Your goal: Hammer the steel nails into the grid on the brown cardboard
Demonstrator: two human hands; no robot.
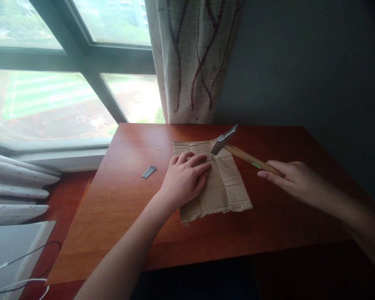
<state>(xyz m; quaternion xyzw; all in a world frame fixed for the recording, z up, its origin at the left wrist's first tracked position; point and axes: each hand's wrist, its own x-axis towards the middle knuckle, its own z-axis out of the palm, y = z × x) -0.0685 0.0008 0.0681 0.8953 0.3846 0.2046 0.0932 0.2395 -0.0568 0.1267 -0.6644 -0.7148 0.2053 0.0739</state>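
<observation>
1. Head cam: hammer (242, 154) is in the right hand (284, 173), fingers closed round the handle's end, its long axis running forward and leftward.
2. Left hand (187, 175) is laid on the cardboard (218, 191), fingers a bit spread, pinching nothing I can see.
3. Hammer head sits just past the left fingertips, so that hand's nearer it.
4. Loose nails (148, 171) lie leftward, on the table (112, 216).

Your left forearm (129, 243) runs in bare from the bottom edge, left hand (185, 177) palm-down, fingers (200, 160) angled forward-right, slightly bent. Your right forearm (334, 204) comes in bare from the right edge; right hand (290, 177) curled in a grip, thumb (268, 175) stretched forward. Hands well apart.
</observation>
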